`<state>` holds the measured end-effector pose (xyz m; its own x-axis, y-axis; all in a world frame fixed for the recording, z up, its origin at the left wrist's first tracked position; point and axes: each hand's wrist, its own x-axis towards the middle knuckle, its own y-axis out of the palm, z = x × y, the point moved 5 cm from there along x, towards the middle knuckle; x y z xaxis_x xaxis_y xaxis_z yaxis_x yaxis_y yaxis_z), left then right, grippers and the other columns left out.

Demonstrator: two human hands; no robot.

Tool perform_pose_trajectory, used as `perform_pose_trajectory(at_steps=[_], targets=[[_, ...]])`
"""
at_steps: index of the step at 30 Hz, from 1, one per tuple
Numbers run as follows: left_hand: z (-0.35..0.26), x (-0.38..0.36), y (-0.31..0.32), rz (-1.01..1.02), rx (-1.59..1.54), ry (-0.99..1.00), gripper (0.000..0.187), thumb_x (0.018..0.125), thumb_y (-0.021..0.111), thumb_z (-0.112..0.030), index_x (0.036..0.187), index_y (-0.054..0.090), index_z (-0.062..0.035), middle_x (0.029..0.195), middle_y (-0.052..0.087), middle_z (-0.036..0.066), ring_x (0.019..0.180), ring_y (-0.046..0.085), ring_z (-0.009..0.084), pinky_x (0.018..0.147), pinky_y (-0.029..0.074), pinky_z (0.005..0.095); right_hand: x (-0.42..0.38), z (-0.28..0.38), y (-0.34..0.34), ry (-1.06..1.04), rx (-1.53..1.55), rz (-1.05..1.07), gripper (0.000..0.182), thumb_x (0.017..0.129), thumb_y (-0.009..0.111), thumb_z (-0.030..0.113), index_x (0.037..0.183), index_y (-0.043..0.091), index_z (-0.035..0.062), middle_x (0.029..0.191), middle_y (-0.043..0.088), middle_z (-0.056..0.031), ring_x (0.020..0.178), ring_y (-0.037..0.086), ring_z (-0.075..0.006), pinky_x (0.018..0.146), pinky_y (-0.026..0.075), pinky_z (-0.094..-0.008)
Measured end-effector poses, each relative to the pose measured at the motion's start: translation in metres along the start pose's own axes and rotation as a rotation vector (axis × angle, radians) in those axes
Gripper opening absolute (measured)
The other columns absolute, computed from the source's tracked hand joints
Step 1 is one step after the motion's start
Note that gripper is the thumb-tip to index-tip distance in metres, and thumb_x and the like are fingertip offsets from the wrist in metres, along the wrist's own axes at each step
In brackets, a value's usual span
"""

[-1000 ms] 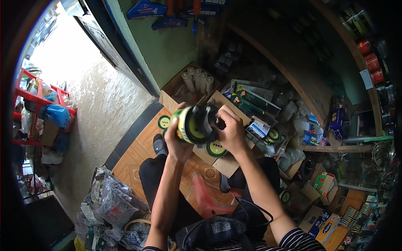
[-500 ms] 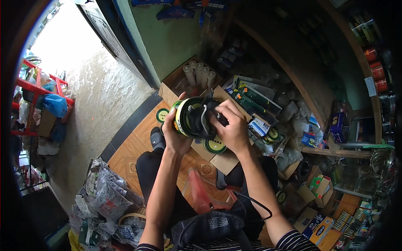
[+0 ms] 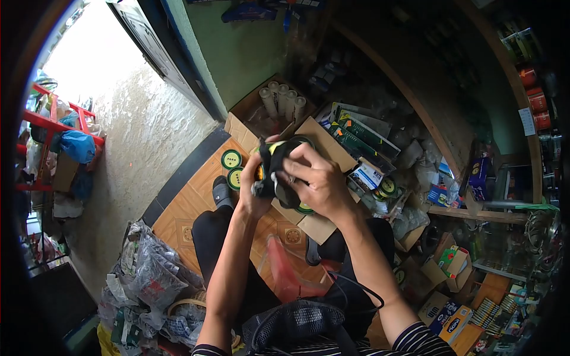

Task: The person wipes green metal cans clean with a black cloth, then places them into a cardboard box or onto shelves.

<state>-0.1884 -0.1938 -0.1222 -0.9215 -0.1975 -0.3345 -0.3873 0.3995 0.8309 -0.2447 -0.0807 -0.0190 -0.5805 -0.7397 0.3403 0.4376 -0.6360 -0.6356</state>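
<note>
Both hands are raised in front of me around a round yellow-green tin [image 3: 259,172], mostly covered now. My left hand [image 3: 253,199] is wrapped round the tin's left side. A black, cloth-like piece [image 3: 274,163] with pale grey ends lies across the tin. My right hand [image 3: 323,184] pinches this black piece with bent fingers; its exact kind cannot be made out. Below the hands, another green tin [image 3: 305,209] shows in part by a cardboard flap [image 3: 320,227]. Two lidded green tins, the nearer one [image 3: 236,178] and the farther one [image 3: 231,159], stand on the floor to the left.
An opened cardboard box [image 3: 240,133] holds several white tubes [image 3: 282,101] ahead. Packaged goods [image 3: 368,136] crowd the right side. Plastic-wrapped bundles [image 3: 148,273] lie at lower left. A red stool [image 3: 291,273] is between my legs, and a doorway opens at upper left.
The tin has been turned, so its open mouth no longer shows. The black piece has moved left across it, and my right hand has moved left too. A second floor tin is now uncovered.
</note>
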Motion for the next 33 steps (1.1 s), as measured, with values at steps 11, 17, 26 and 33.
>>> perform_pose_trajectory(at_steps=[11,17,26,33], targets=[[-0.013,-0.004,-0.012,-0.185,-0.128,0.055,0.051,0.099,0.053,-0.052,0.125,0.067,-0.0101,0.119,0.072,0.010,0.105,0.070,0.0238,0.093,0.058,0.0398,-0.010,-0.026,-0.004,0.203,-0.205,0.117,0.009,0.091,0.071,0.010,0.096,0.070,0.0020,0.096,0.063,-0.0107,0.082,0.069,-0.0365,0.071,0.054,-0.0464],[0.018,-0.002,0.005,-0.090,0.117,-0.033,0.044,0.102,0.053,-0.042,0.136,0.056,-0.0151,0.117,0.070,0.005,0.102,0.070,0.0161,0.083,0.059,0.0327,-0.008,-0.042,-0.002,0.178,-0.108,-0.105,0.013,0.087,0.066,0.001,0.099,0.066,-0.0018,0.103,0.060,-0.0140,0.090,0.066,-0.0391,0.075,0.052,-0.0476],[0.005,0.003,-0.021,-0.133,-0.191,-0.078,0.040,0.104,0.049,-0.042,0.127,0.061,-0.0113,0.114,0.071,0.007,0.104,0.070,0.0200,0.089,0.058,0.0362,-0.012,-0.036,0.009,0.181,0.095,0.087,0.017,0.094,0.072,0.014,0.102,0.073,-0.0007,0.095,0.064,-0.0115,0.084,0.067,-0.0316,0.074,0.052,-0.0402],[0.020,-0.007,-0.009,-0.099,-0.037,-0.077,0.055,0.101,0.050,-0.044,0.141,0.052,-0.0076,0.134,0.063,0.011,0.119,0.064,0.0226,0.106,0.051,0.0376,-0.007,-0.005,0.016,-0.030,-0.028,-0.086,0.035,0.078,0.064,-0.005,0.113,0.060,0.0007,0.105,0.055,-0.0160,0.099,0.063,-0.0394,0.081,0.052,-0.0474]])
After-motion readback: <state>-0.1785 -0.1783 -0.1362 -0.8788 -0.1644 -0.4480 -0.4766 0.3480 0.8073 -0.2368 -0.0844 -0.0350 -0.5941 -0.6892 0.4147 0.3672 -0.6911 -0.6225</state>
